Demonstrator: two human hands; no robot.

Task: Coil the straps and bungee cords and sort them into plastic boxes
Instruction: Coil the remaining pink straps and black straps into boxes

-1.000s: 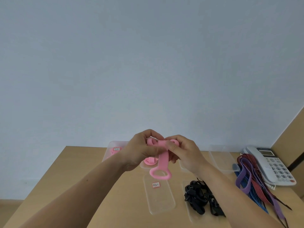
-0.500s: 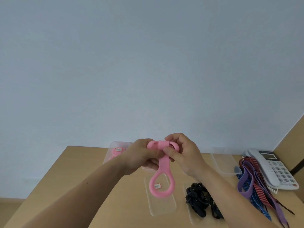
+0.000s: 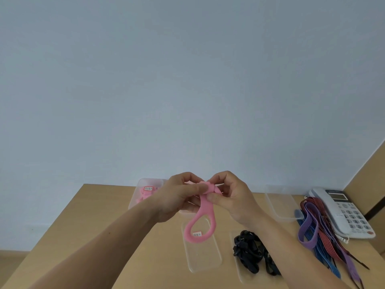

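Both hands mine: left hand (image 3: pixel 177 198), right hand (image 3: pixel 232 200) pinch folded top of pink strap (image 3: pixel 205 214), loop hanging above table (image 3: pixel 100 209) middle. Far-edge box (image 3: pixel 143 181) holds pink straps (image 3: pixel 145 192); near-edge box (image 3: pixel 232 238), black straps (image 3: pixel 248 253).

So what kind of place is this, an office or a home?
Most likely an office or workroom: a white desk phone sits on a plain wooden desk against a bare wall, with clear plastic boxes and loose coloured straps laid out for sorting.
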